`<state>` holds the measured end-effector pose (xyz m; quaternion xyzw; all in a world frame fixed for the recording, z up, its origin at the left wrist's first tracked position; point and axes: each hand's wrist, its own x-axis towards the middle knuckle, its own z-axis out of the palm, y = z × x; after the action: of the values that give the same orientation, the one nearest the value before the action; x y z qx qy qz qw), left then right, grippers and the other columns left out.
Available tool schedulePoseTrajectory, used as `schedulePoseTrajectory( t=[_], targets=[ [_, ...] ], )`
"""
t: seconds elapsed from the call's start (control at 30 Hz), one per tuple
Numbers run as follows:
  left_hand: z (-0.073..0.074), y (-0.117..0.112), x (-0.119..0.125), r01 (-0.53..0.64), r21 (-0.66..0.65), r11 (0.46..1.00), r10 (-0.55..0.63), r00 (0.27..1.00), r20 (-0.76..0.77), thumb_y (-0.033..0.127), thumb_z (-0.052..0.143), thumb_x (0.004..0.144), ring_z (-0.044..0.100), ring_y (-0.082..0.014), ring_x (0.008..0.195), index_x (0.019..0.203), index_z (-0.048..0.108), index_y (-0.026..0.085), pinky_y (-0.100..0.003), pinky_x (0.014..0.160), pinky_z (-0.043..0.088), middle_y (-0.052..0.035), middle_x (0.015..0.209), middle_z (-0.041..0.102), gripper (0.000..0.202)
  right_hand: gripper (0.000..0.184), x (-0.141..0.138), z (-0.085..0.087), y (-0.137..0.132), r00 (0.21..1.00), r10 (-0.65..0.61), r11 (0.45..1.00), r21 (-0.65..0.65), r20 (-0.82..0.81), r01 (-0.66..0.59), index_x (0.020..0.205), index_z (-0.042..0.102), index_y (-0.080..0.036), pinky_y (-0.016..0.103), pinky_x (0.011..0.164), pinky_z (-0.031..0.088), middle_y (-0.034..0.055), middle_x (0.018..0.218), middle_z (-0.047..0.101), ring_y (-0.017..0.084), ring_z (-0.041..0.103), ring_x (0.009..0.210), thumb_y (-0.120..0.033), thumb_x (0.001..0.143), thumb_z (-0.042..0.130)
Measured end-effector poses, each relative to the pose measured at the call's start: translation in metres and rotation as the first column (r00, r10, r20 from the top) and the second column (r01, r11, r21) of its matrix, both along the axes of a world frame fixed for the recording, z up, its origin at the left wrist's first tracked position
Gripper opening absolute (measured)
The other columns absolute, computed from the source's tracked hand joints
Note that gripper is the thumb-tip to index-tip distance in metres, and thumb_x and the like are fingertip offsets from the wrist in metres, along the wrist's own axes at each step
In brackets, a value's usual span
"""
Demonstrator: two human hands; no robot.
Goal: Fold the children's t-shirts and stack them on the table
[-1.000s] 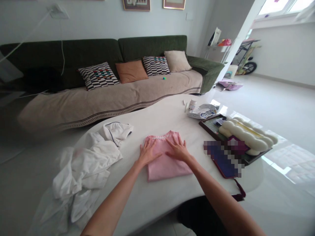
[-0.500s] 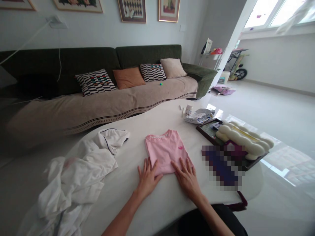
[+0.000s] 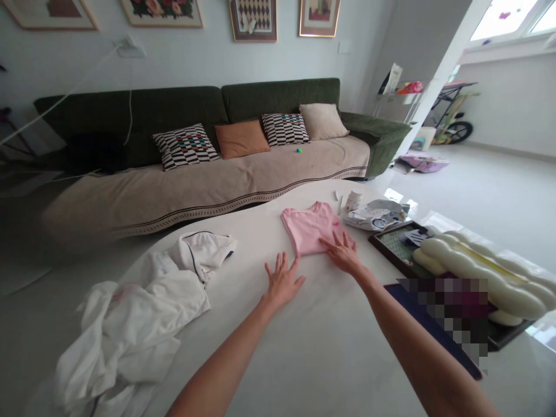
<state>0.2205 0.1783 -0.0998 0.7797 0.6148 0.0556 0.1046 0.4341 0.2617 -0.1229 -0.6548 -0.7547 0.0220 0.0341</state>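
A folded pink shirt [image 3: 310, 227] lies on the white table [image 3: 304, 341], toward its far side. My right hand [image 3: 343, 253] rests flat on the shirt's near right corner, fingers spread. My left hand [image 3: 281, 281] lies flat on the tabletop just in front of the shirt's near left corner, fingers apart and holding nothing. A heap of white clothes [image 3: 139, 313] sits on the table's left part.
A dark tray [image 3: 391, 246] with a cream lumpy cushion [image 3: 482, 272] stands at the right. Crumpled white packaging [image 3: 376, 214] lies beyond the shirt. Behind the table is a green sofa [image 3: 208, 145] with several pillows. Open floor [image 3: 490, 191] spreads to the right.
The pink shirt has slid away from me toward the far side of the table, both hands following it. My left hand has come off the shirt onto the tabletop.
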Motion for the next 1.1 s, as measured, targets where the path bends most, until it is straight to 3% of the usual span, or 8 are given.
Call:
schedulePoseTrajectory(
  t=[0.27, 0.4, 0.53, 0.67, 0.8, 0.9, 1.0, 1.1],
  targets=[
    [0.006, -0.144, -0.059, -0.044, -0.100, 0.994, 0.049, 0.998, 0.047, 0.037, 0.035, 0.087, 0.012, -0.0247, 0.134, 0.139, 0.014, 0.032, -0.061, 0.100, 0.012, -0.0047, 0.145, 0.020, 0.057, 0.054, -0.075, -0.006, -0.009, 0.990, 0.131, 0.990, -0.038, -0.059, -0.133, 0.137, 0.022, -0.037, 0.064, 0.093, 0.019, 0.0039, 0.147, 0.011, 0.040, 0.004, 0.130, -0.055, 0.086, 0.024],
    [0.004, -0.201, -0.091, -0.129, -0.125, 0.984, 0.135, 0.990, 0.040, 0.032, 0.035, 0.086, 0.019, -0.0271, 0.132, 0.137, 0.019, 0.034, -0.064, 0.098, 0.014, -0.0042, 0.143, 0.025, 0.054, 0.050, -0.071, -0.014, -0.003, 0.988, 0.138, 0.988, -0.064, -0.070, -0.143, 0.135, 0.020, -0.042, 0.065, 0.093, 0.017, -0.0009, 0.147, 0.013, 0.038, 0.001, 0.131, -0.053, 0.087, 0.024],
    [0.014, -0.232, -0.132, -0.308, -0.063, 0.949, 0.309, 0.951, 0.001, 0.036, 0.040, 0.084, 0.023, -0.0293, 0.130, 0.135, 0.028, 0.034, -0.063, 0.097, 0.017, -0.0059, 0.140, 0.032, 0.053, 0.049, -0.062, -0.006, 0.017, 0.989, 0.111, 0.989, -0.087, -0.100, -0.120, 0.134, 0.028, -0.040, 0.068, 0.092, 0.016, 0.0014, 0.145, 0.022, 0.039, 0.007, 0.131, -0.051, 0.086, 0.029],
    [0.042, -0.230, -0.185, -0.435, 0.192, 0.880, 0.442, 0.897, 0.008, 0.033, 0.040, 0.083, 0.028, -0.0271, 0.128, 0.128, 0.043, 0.029, -0.055, 0.100, 0.020, -0.0068, 0.136, 0.039, 0.045, 0.048, -0.089, 0.005, -0.009, 0.986, 0.096, 0.995, 0.041, -0.138, -0.091, 0.136, 0.029, -0.027, 0.064, 0.094, 0.017, 0.0091, 0.144, 0.022, 0.034, 0.008, 0.132, -0.036, 0.089, 0.029],
    [0.061, -0.203, -0.246, -0.591, 0.378, 0.713, 0.575, 0.801, 0.169, 0.036, 0.048, 0.078, 0.034, -0.0271, 0.123, 0.121, 0.049, 0.019, -0.043, 0.099, 0.029, -0.0127, 0.131, 0.042, 0.046, 0.041, -0.128, 0.000, -0.110, 0.931, 0.241, 0.970, 0.074, -0.272, -0.230, 0.126, 0.044, -0.020, 0.054, 0.097, 0.027, 0.0127, 0.141, 0.029, 0.028, 0.018, 0.132, -0.030, 0.088, 0.032],
    [0.062, -0.181, -0.286, -0.764, 0.182, 0.619, 0.669, 0.634, 0.387, 0.036, 0.062, 0.065, 0.046, -0.0281, 0.111, 0.114, 0.051, 0.017, -0.040, 0.092, 0.037, -0.0125, 0.118, 0.052, 0.054, 0.034, -0.139, -0.007, -0.189, 0.859, 0.350, 0.928, 0.017, -0.373, -0.371, 0.115, 0.054, -0.022, 0.052, 0.096, 0.029, 0.0118, 0.140, 0.030, 0.026, 0.021, 0.131, -0.030, 0.087, 0.035],
    [0.068, -0.165, -0.310, -0.853, -0.162, 0.495, 0.716, 0.295, 0.633, 0.030, 0.065, 0.059, 0.058, -0.0239, 0.088, 0.090, 0.059, 0.013, -0.034, 0.078, 0.045, -0.0099, 0.092, 0.063, 0.036, 0.031, -0.136, 0.000, -0.232, 0.816, 0.323, 0.935, 0.029, -0.479, -0.353, 0.107, 0.058, -0.022, 0.052, 0.095, 0.031, 0.0121, 0.136, 0.037, 0.027, 0.028, 0.128, -0.030, 0.086, 0.036],
    [0.089, -0.157, -0.305, -0.803, -0.284, 0.524, 0.625, 0.135, 0.769, 0.026, 0.062, 0.059, 0.059, -0.0190, 0.079, 0.071, 0.059, 0.012, -0.028, 0.071, 0.046, -0.0078, 0.081, 0.064, 0.019, 0.029, -0.141, 0.024, -0.241, 0.737, 0.311, 0.942, 0.088, -0.600, -0.325, 0.105, 0.059, -0.022, 0.046, 0.095, 0.035, 0.0120, 0.126, 0.048, 0.025, 0.042, 0.119, -0.029, 0.085, 0.038]
  ],
)
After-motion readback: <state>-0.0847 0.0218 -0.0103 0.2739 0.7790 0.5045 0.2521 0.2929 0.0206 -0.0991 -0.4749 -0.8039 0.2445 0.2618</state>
